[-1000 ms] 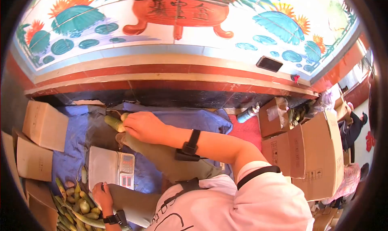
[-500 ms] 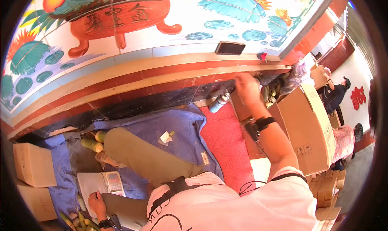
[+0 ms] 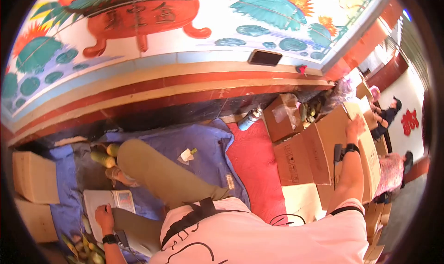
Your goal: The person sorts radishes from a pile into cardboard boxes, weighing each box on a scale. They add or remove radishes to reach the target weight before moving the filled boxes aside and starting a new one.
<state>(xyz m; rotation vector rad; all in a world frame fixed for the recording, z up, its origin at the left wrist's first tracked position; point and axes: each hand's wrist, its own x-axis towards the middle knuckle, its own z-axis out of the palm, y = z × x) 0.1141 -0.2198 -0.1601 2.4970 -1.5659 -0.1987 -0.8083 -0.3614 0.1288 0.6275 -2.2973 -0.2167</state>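
My left hand rests on the edge of a flat scale beside my knee. Its fingers are curled, with a small dark thing at them that I cannot make out. To the right, my right hand is at the upper edge of a large open cardboard box, its fingers bent over that edge. A smaller cardboard box holding clear plastic stands against the wall. Beside it is a blue bottle.
A blue tarp and a red mat cover the floor. Green vegetables lie near my foot, more vegetables at lower left. Cartons stand at left. A phone lies on the ledge. Another person is at far right.
My right hand has moved right, from above the small box to the large box's edge, uncovering the plastic in the small box. My left hand has barely moved.
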